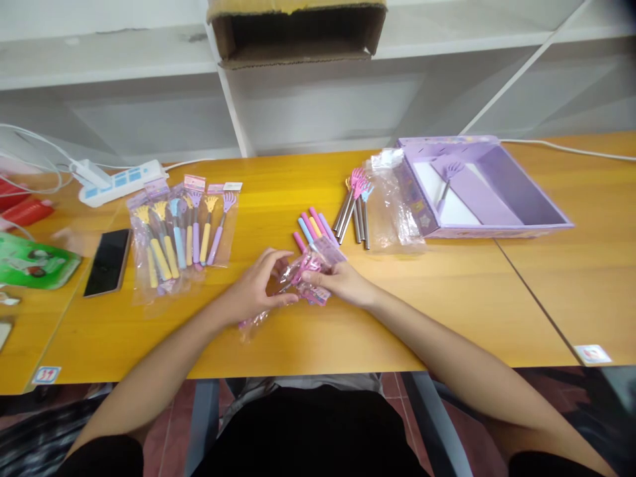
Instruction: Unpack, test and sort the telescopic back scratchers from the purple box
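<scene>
Both my hands meet at the middle of the wooden table [447,311]. My left hand [256,291] and my right hand [340,281] are closed on a clear plastic packet [303,271] of back scratchers with pink heads. Their coloured handles [311,228] stick out beyond my fingers. Just behind lies a loose bunch of bare scratchers [355,205] with metal shafts and pink and blue claw heads, beside an empty clear wrapper [395,205].
Several packaged scratchers [183,228] lie to the left, with a black phone [108,262] and a white power strip [122,182] beyond. An open lilac box [497,199] holding one scratcher sits at the right. A cardboard box [298,30] rests on the shelf behind.
</scene>
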Demonstrator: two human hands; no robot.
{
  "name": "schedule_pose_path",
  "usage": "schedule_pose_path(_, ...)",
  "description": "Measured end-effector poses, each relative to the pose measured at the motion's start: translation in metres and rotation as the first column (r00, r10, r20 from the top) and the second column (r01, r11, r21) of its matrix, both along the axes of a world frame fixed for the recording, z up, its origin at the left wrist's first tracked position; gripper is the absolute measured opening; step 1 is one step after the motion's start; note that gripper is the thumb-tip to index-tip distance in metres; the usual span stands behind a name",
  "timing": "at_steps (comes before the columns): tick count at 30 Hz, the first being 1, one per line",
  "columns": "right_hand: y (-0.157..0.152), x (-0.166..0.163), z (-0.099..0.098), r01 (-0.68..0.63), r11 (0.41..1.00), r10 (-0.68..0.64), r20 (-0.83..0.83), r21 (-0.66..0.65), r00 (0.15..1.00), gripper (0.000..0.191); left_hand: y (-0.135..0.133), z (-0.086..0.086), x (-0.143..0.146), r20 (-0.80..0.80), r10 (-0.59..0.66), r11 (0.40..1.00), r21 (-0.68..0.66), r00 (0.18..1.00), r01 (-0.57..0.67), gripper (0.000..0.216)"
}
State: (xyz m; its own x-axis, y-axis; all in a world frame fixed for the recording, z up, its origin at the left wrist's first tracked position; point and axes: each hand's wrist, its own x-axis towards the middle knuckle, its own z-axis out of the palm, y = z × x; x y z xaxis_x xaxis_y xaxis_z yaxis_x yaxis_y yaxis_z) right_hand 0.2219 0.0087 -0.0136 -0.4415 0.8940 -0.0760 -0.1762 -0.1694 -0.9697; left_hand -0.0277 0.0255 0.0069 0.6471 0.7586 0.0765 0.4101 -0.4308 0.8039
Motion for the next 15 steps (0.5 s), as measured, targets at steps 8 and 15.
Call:
schedule_pose_path(8, -0.001, 0.010, -0.003, 0.286, 0.899, -0.361, 0.191, 0.332, 0.913, 0.037, -0.006, -0.009, 0.005, 0.220, -0.089, 0.870, -0.458, 0.972, 0.183, 0.067)
schedule_pose_path(15, 0.004, 0.026, -0.001, 0.017, 0.554, -0.595, 0.382, 0.832, 0.707, 0.021, 0.000, -0.019, -0.008, 0.201, -0.097, 0.882, -0.437, 0.975, 0.178, 0.086)
